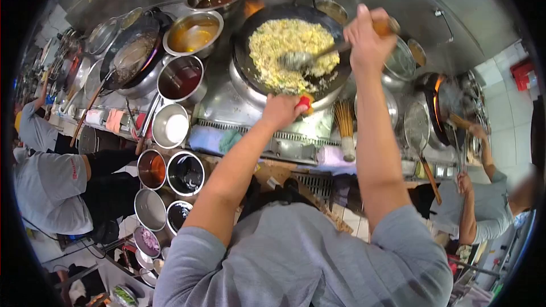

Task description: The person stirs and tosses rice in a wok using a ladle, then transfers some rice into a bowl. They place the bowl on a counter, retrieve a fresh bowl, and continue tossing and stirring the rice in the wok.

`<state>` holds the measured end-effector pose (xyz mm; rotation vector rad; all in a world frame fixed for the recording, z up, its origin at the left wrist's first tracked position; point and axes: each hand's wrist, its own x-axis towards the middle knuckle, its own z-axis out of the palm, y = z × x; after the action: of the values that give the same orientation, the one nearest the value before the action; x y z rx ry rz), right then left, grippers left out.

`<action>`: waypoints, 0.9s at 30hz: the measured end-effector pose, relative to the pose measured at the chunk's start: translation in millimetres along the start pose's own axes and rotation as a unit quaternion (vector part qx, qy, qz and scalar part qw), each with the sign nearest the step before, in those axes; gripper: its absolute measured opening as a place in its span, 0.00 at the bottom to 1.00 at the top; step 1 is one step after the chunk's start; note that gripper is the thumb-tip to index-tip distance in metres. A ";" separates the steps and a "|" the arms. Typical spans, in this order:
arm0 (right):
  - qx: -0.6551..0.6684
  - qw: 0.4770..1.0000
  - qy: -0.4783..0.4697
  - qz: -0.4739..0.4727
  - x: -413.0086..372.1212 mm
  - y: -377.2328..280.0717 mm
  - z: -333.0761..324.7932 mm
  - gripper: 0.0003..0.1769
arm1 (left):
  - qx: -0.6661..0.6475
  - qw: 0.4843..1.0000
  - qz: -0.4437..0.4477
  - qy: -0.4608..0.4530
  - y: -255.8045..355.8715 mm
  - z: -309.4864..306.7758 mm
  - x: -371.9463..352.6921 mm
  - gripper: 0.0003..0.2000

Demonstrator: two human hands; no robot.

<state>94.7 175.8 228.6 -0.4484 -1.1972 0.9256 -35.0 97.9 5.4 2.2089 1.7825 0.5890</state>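
Observation:
A large black wok [244, 51] on the stove holds yellow and white fried rice [293, 39] with green bits. My left hand [282, 111] is closed on a red and yellow cloth [305, 102] at the wok's near edge. Up at the right, my right hand [369, 39] grips the wooden handle end of a metal ladle [296, 60]. The ladle's bowl lies in the rice, slightly blurred.
Metal bowls and pots of liquids [181, 78] stand left of the wok. A bamboo brush [344, 128] and a strainer [417, 128] are at the right. Flames burn under a wok at far right, near a co-worker [483, 204]. Other people stand at the left.

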 end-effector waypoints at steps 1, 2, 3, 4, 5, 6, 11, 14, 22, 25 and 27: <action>-0.012 1.000 0.015 0.014 -13.5 -17.3 12.9 0.18 | -0.022 0.999 0.023 0.043 -4.8 3.8 -0.2 0.21; -0.020 0.998 -0.031 -0.055 -35.9 -8.7 12.6 0.17 | -0.002 1.000 0.003 -0.016 -1.8 -2.3 1.2 0.22; -0.127 0.989 -0.042 -0.064 -57.2 15.9 1.9 0.17 | 0.002 1.000 0.009 -0.013 -2.3 -6.1 4.5 0.22; -0.148 0.984 -0.048 -0.087 -49.9 44.4 -16.1 0.18 | 0.016 0.999 -0.009 -0.036 0.0 -8.2 5.8 0.22; -0.169 0.978 -0.056 -0.105 -27.2 63.7 -34.5 0.19 | 0.027 0.997 -0.031 -0.061 3.7 -7.9 4.0 0.23; -0.093 0.994 0.027 -0.045 13.7 56.6 -37.9 0.19 | 0.030 0.996 -0.035 -0.072 4.2 -9.9 4.7 0.23; -0.053 0.994 0.094 -0.021 59.0 31.4 -50.0 0.16 | -0.009 0.999 -0.022 -0.049 -1.0 -10.6 1.7 0.23; 0.007 0.999 -0.035 0.030 43.5 62.0 -31.0 0.20 | 0.010 0.997 -0.031 -0.066 2.7 -13.6 3.5 0.24; -0.128 0.991 -0.010 -0.030 55.4 102.1 -0.7 0.19 | 0.036 0.997 -0.013 -0.061 -1.0 -2.3 3.3 0.27; -0.136 0.987 0.025 0.077 117.4 53.3 5.8 0.18 | 0.047 0.997 -0.009 -0.055 -3.7 8.9 -0.7 0.27; 0.045 0.994 0.011 0.099 145.7 55.5 -39.3 0.18 | 0.036 0.999 0.030 -0.014 -8.5 4.3 8.2 0.25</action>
<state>121.3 331.1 260.8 -0.5093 -1.0987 1.1372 -39.0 108.0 -0.8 2.3135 1.7548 0.5104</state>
